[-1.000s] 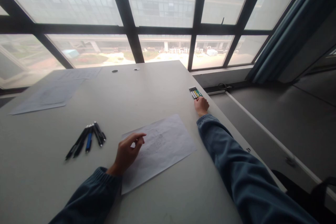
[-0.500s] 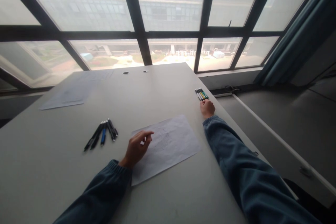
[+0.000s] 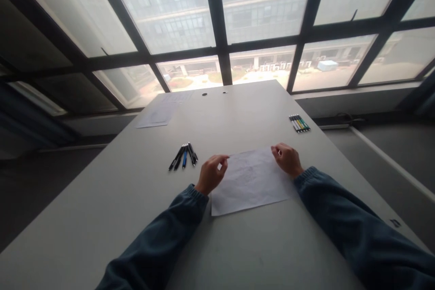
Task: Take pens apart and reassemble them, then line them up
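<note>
A white sheet of paper [image 3: 254, 186] with faint pencil-like marks lies on the table in front of me. My left hand [image 3: 212, 173] is over its left part, thumb and index finger curled into a pinch near the top edge. Its other fingers are tucked in. By the upper right corner, my right hand [image 3: 287, 159] is closed, with its fingers bent and thumb near the index finger. Whether either pinch grips the paper's edge, I cannot tell. Several dark pens, one of them blue [image 3: 184, 159], lie fanned out to the left of the sheet.
A row of pens or markers [image 3: 299, 123] with white, yellow and green parts lies near the table's right edge. More papers [image 3: 154, 115] are at the far left. The white table [image 3: 238, 113] reaches the windows and has two small round fittings at the back.
My right hand has drawn back from the row of coloured pens to the paper's upper right corner. My left hand stays by the sheet. The view has turned left.
</note>
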Tool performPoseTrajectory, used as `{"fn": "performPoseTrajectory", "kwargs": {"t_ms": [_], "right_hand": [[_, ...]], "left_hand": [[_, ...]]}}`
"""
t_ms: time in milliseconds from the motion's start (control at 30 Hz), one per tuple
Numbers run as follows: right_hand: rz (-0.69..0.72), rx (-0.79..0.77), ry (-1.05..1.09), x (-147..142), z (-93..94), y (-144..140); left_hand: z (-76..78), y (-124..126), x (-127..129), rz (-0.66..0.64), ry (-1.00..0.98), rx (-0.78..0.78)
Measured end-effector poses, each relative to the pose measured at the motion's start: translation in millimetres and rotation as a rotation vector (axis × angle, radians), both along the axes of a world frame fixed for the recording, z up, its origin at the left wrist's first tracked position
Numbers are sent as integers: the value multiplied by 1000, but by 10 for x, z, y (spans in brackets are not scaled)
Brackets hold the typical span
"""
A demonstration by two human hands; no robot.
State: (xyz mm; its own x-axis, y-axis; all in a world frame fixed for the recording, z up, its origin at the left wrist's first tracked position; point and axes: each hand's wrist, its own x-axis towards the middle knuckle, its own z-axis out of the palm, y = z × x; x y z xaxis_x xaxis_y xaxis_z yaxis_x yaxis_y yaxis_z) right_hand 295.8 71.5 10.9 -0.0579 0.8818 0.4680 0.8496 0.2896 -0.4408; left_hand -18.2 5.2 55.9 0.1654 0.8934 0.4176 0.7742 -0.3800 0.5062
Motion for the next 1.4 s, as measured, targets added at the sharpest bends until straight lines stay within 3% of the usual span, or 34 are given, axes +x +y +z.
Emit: {"fn": "performPoseTrajectory", "kwargs": {"t_ms": [233,333,433,633,833,1200,1400], "right_hand": [[56,14,18,-24,-20,-40],[68,17,20,-27,-25,-29],[69,30,28,-38,-23,-32],[65,50,40,-56,7,-49],[79,56,42,-53,-12,-43],[85,70,48,-55,-2,-44],[86,48,43,-54,-4,-46]], "left_hand": [[318,336,-859,436,218,-203],[327,402,-1170,626,266,-208],[228,429,-1295,734,317,-162],[-42,475,-1269,721,384,-170],[-115,508,-1293,721,413,-208],[60,521,-1340,757,273,-105],[219,497,-1061,530,-103,-68]]}}
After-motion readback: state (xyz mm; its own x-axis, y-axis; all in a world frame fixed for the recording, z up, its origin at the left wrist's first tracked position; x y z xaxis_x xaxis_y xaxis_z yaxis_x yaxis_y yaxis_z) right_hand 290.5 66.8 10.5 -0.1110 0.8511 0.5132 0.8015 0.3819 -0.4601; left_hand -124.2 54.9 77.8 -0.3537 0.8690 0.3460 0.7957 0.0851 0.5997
